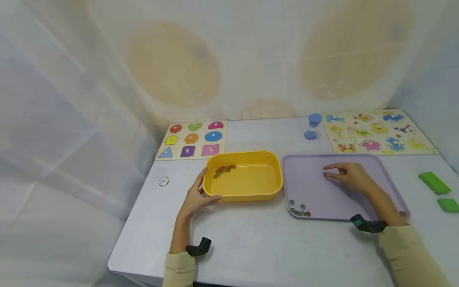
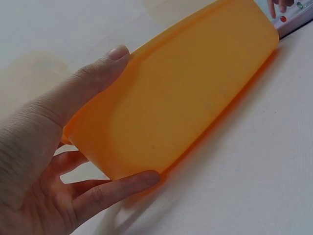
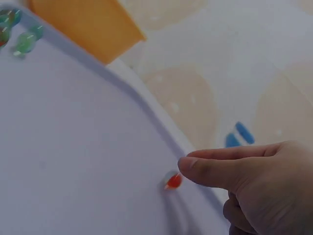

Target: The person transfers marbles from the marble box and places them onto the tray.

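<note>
My left hand (image 1: 196, 200) holds the left end of a yellow basin (image 1: 247, 197), thumb along its near side near the rim and fingers around the end wall. Orange and green glass marbles (image 1: 225, 169) lie in the basin's left part. Over the lilac tray (image 1: 312, 183), my right hand (image 1: 353, 177) has thumb and index finger stretched out, with a gap between their tips in the head view. A red marble (image 3: 173, 181) sits right at these fingertips. Several green and reddish marbles (image 1: 299, 211) lie in the tray's near left corner.
A shape puzzle board (image 1: 199, 139) lies behind the basin and an animal puzzle board (image 1: 380, 131) behind the tray. A blue sand timer (image 1: 313, 126) stands between them. Two green blocks (image 1: 434, 183) are at the right; a round marker (image 1: 163, 181) is at the left.
</note>
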`<state>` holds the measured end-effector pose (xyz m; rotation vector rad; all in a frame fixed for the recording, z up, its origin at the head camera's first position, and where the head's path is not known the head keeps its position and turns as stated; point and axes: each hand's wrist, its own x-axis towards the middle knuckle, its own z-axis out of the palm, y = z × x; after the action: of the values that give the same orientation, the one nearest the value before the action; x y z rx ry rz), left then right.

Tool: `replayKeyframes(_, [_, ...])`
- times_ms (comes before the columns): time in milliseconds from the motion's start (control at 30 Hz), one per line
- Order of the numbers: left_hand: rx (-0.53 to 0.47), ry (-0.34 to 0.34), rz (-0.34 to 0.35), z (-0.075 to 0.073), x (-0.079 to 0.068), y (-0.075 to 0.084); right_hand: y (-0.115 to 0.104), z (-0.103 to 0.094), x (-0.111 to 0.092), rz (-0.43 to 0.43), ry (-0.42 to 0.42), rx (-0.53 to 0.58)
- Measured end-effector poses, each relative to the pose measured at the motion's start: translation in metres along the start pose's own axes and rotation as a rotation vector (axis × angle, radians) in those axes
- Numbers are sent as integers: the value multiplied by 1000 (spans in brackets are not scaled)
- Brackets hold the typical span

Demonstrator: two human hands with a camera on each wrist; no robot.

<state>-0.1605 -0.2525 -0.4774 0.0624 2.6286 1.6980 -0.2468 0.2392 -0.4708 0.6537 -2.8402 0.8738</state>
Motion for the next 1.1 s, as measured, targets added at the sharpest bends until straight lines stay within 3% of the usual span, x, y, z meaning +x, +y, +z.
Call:
replayKeyframes(133, [-1,17,-14,0,-1,-2,-20,-6,16,-18,26,48])
replayKeyframes(300, [-7,27,-24,-1,-2,-3,-69,0,56,-24,-45,133])
replayKeyframes(500, [-6,34,-31,-1,-3,-4,-132,35,111,-210,-107,197])
replayKeyframes(667, [5,24,-26,0,-1,-5,-167,75,143,-301,-246,218])
replayKeyframes(900, [2,8,-22,1,0,-5,-188,115,160,-276,-427,134])
replayKeyframes(1100, [6,3,-20,1,0,-4,-189,128,164,-197,-480,102])
